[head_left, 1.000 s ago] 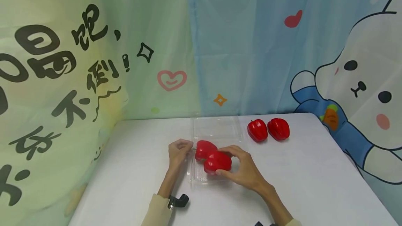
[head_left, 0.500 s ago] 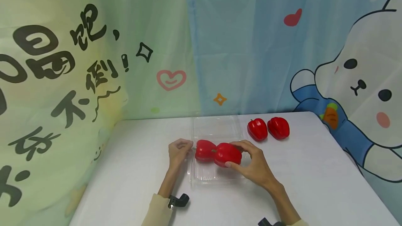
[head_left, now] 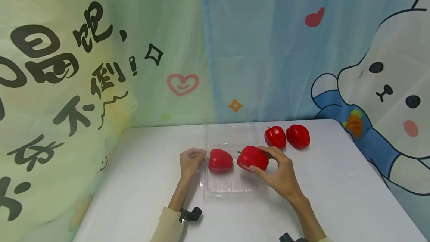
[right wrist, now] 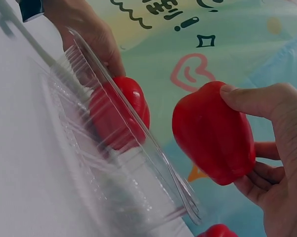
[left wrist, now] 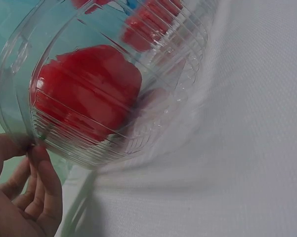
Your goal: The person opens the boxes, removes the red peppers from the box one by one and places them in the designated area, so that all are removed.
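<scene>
A clear plastic clamshell box [head_left: 223, 189] lies on the white table with its lid folded back behind it. My left hand [head_left: 191, 163] pinches the box's left rim between thumb and finger, seen up close in the left wrist view. Inside the box, on the left, sits a red bell pepper [head_left: 220, 161], its green stem facing my left hand. My right hand [head_left: 282, 174] grips another red bell pepper [right wrist: 212, 133], thumb on one side and fingers on the other. In the right wrist view this pepper is raised above the box's rim, over its right part.
Two more red bell peppers, one on the left [head_left: 275, 137] and one on the right [head_left: 298, 136], lie side by side behind the box to the right. A printed curtain [head_left: 242, 47] hangs along the table's [head_left: 151, 182] back edge.
My right hand has moved right and slightly away from me with its pepper, from in front of the boxed pepper to its right, leaving a gap between them. The left hand stays at the rim.
</scene>
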Tool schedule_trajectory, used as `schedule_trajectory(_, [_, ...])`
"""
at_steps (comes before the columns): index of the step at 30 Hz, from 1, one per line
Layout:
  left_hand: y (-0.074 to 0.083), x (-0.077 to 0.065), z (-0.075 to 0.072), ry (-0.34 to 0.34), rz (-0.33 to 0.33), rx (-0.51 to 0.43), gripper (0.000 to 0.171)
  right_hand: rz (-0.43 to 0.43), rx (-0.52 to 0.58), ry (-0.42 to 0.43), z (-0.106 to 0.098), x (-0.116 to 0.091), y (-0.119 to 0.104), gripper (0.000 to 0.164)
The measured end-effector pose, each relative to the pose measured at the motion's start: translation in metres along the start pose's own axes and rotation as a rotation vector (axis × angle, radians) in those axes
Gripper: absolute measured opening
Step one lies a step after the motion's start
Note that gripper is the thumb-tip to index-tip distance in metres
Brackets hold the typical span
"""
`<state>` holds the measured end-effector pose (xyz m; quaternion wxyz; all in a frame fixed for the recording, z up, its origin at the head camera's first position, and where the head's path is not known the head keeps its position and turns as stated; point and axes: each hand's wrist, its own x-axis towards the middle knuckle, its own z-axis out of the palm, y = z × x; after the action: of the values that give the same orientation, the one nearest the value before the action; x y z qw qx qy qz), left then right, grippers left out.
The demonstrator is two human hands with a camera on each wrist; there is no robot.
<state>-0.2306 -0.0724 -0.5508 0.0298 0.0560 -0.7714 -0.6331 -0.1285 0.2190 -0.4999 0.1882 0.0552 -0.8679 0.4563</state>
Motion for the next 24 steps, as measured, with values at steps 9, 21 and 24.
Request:
schedule_trajectory(9, [0.000, 0.000, 0.001, 0.000, -0.001, -0.001, 0.017, 0.004, -0.006, 0.102, -0.009, 0.000, 0.009, 0.076])
schedule_trajectory(21, [-0.002, -0.001, 0.001, 0.007, 0.003, 0.001, 0.018, 0.030, -0.017, 0.193, -0.016, -0.003, 0.020, 0.069])
schedule_trajectory(24, [-0.001, 0.000, 0.001, 0.008, 0.001, -0.004, 0.018, 0.039, -0.016, 0.205, -0.017, -0.003, 0.022, 0.068])
